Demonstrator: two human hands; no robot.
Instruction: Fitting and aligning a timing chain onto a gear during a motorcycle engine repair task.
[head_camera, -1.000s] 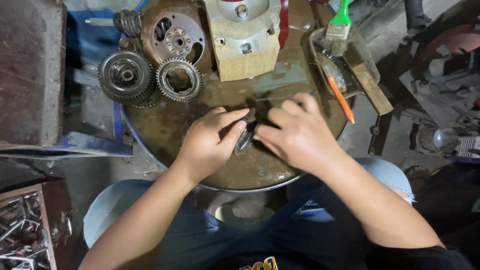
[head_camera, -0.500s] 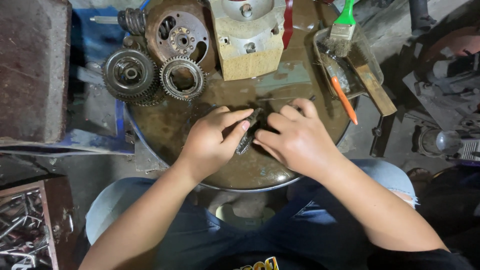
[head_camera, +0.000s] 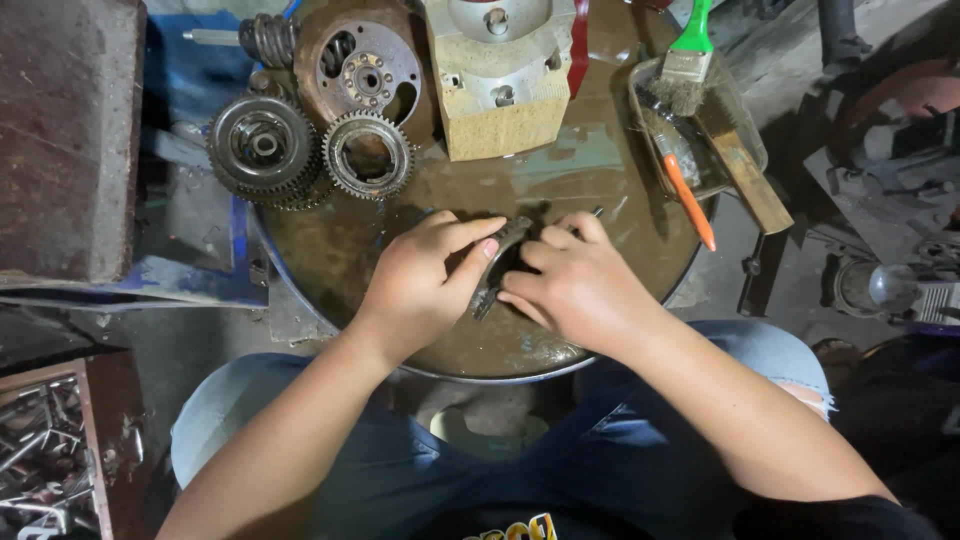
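Beyond both hands, the round oily table (head_camera: 330, 250) carries two toothed gears (head_camera: 265, 145), unmoved. Between the hands a dark curved metal part (head_camera: 500, 262) is pinched: left hand (head_camera: 420, 285) and right hand (head_camera: 575, 285) stay closed on it, barely shifted from a second ago.

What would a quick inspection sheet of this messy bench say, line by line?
Surface: round, oily metal top, brown and wet-looking.
Job's things: small dark curved metal part, held between both hands.
Clutter: two toothed gears, rusty round plate, pale metal housing, tray with green-handled brush and orange-handled tool.
Hands: left hand and right hand both pinch the part.
Cables: nothing seen.
Surroundings: rusty block at left, box of metal scraps, the person's blue jeans.
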